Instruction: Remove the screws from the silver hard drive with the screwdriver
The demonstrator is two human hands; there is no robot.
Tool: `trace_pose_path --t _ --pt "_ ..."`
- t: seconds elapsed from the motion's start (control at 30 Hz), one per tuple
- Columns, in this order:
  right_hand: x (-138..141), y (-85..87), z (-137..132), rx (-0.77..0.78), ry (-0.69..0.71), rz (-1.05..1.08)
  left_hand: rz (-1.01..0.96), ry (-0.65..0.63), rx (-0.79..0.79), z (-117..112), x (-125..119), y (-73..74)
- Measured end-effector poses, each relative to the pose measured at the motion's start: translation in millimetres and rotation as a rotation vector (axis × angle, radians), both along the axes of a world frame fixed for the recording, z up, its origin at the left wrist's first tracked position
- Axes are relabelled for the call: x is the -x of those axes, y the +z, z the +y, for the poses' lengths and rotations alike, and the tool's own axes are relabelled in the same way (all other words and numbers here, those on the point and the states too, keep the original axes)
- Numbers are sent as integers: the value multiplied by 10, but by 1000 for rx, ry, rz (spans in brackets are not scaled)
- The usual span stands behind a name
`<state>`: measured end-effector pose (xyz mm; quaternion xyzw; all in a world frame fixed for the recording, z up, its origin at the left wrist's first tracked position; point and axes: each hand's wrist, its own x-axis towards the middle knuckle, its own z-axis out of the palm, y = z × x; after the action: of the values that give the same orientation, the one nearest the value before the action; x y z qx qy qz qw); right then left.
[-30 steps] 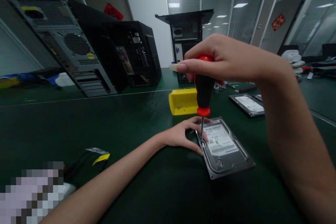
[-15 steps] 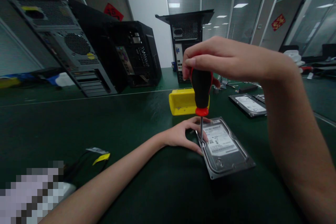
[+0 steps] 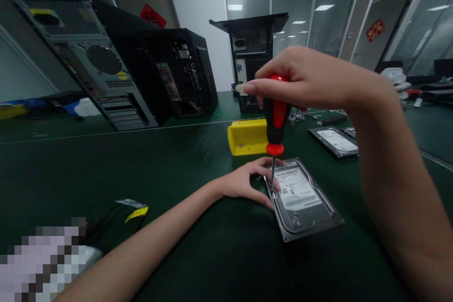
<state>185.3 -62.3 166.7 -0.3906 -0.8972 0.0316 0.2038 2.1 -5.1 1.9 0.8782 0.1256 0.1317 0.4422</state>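
So the right hand [image 3: 304, 80] was clamped on a screwdriver [image 3: 276, 125], tip upright on the hard drive [image 3: 304, 200]. Left hand [image 3: 247, 181] gripped the drive's edge.

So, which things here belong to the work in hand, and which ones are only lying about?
In use: screwdriver in right hand, its tip on the hard drive; left hand steadying that drive.
Lying about: yellow box, second hard drive, computer cases, tagged cable.

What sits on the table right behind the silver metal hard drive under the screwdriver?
A yellow plastic bin stands just behind the silver metal hard drive. The red-and-black screwdriver in the right hand covers the bin's right end; its inside cannot be seen.
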Motion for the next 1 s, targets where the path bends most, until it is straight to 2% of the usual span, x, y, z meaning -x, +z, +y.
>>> trace_pose_path --t 0.13,0.23,0.53,0.63,0.83,1.0 --pt "-2 1 3 20 -37 -12 -5 -4 17 -2 2 -1" --pt "6 3 4 -28 -58 -19 -3 -8 15 -5 6 7" --pt "15 -26 30 -126 -20 -48 -10 3 40 -20 -11 24" --pt "13 -30 37 -105 -2 -36 -20 -1 42 -16 -14 12" --pt "6 -17 17 -20 -66 -39 -33 -14 36 -10 -9 -1" --pt "-2 -37 33 -35 -15 -7 -16 -8 33 -20 -4 20"
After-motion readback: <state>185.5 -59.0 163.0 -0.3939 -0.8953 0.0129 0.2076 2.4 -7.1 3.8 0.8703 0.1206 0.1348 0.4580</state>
